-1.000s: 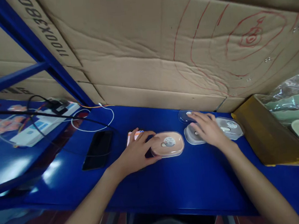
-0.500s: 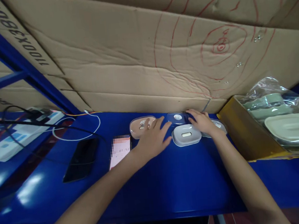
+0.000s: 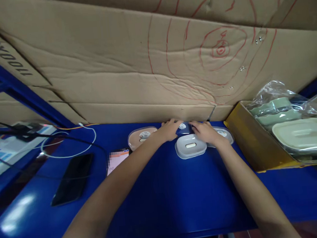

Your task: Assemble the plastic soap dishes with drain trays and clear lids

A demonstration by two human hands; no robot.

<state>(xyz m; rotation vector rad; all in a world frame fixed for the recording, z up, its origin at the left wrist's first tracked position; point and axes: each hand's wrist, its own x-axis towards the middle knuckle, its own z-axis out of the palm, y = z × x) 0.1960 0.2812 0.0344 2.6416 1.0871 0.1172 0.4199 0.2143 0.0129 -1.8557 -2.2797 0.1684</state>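
My left hand (image 3: 169,130) is at the left side of a small dark blue box with a clear lid and a round sticker (image 3: 182,127), its fingers curled against the box's edge. From the other side, my right hand (image 3: 204,131) grips the same box, partly covering it. Just in front sits a whitish-grey oval box (image 3: 191,145). Another grey box with a round sticker (image 3: 224,132) lies to the right, partly behind my right wrist. A pinkish box with a clear lid (image 3: 138,136) stands left of my left hand, partly hidden by my forearm.
A phone with a lit screen (image 3: 117,160) and a dark phone (image 3: 72,178) lie on the blue table (image 3: 182,198). White and black cables run by a power strip (image 3: 1,158). At right stands a cardboard box (image 3: 246,137) with pale containers. Cardboard (image 3: 110,71) walls the back.
My left hand has moved from over the pinkish box to the left side of the dark blue box. My right hand stays at its right side. The view has shifted slightly.
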